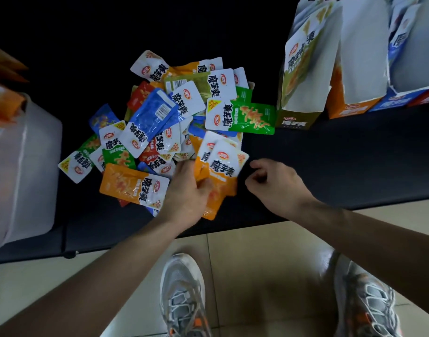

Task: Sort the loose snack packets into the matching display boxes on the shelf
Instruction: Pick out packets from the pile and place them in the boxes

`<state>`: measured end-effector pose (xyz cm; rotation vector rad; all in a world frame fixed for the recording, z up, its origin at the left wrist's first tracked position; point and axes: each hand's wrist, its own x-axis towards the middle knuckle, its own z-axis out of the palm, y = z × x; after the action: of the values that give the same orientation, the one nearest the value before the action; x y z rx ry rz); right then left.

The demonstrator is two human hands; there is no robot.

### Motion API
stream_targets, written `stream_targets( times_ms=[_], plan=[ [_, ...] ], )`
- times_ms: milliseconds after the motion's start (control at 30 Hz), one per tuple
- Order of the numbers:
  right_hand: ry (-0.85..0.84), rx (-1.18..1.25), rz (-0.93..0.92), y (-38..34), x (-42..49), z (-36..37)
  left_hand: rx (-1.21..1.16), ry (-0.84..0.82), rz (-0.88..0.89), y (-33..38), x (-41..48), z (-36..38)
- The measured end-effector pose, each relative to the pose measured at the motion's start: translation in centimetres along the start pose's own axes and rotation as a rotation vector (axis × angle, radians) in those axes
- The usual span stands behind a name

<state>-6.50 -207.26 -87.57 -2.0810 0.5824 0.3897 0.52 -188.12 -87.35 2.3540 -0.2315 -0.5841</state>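
Observation:
A heap of loose snack packets [165,117] in orange, green, blue and red lies on the black shelf [330,166]. My left hand [188,190] grips a small stack of orange packets [220,171] at the heap's near right edge. My right hand [274,183] hovers just right of that stack with its fingers curled and nothing in it. Display boxes stand at the back right: an olive green box [303,86], an orange box [349,103] and a blue box [398,98], with a red box edge [427,98] beyond.
A translucent white plastic bin [26,171] stands on the shelf at the left, with orange packaging [4,103] above it. The shelf's front edge runs just below my hands. Below it are a tiled floor and my two grey sneakers [184,295].

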Motion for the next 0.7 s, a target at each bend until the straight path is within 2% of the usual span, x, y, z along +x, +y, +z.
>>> stream_targets(
  times_ms=[133,267,467,567,700],
  plan=[
    [0.08,0.073,0.068,-0.3,0.3,0.6,-0.085,-0.069,-0.037,0.7,-1.1,1.4],
    [0.018,0.142,0.136,-0.6,0.5,0.4,-0.268,-0.08,-0.147,0.8,-0.6,0.2],
    [-0.008,0.24,0.13,-0.5,0.2,0.2,-0.378,-0.153,-0.218,1.0,-1.3,1.0],
    [-0.036,0.318,0.147,-0.3,-0.1,-0.4,-0.419,-0.038,-0.26,1.0,-1.1,0.8],
    [-0.103,0.232,0.241,1.1,-0.7,-2.2,-0.418,0.157,-0.325,0.2,-0.1,-0.9]
  ],
)
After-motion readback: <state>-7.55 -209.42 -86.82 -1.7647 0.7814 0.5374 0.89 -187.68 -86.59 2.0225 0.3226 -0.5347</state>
